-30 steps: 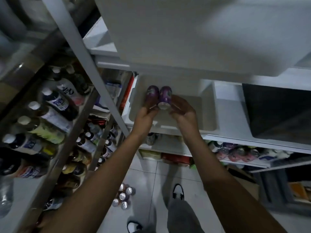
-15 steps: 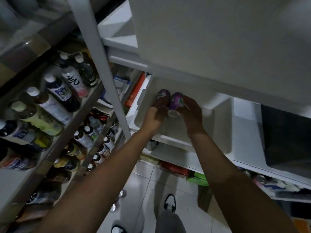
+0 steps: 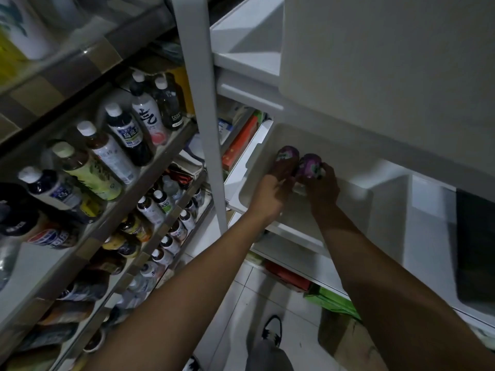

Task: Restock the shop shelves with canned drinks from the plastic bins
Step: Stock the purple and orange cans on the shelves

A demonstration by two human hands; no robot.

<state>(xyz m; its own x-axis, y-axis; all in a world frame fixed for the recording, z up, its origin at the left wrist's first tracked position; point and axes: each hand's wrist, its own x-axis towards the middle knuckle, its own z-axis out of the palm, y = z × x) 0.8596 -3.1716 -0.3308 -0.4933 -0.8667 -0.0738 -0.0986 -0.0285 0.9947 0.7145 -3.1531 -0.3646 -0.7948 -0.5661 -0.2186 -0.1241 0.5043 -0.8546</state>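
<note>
Your left grip [image 3: 270, 194] curls round a purple can [image 3: 288, 156] and your right grip [image 3: 324, 188] round a second purple can [image 3: 310, 165], side by side inside the white plastic bin [image 3: 353, 199]. By my reading neither has reached a shelf yet. The bin rests on a white rack [image 3: 294, 246], with bottled drinks [image 3: 117, 135] crowding the shelves to your left above a pale tiled floor [image 3: 241, 303].
</note>
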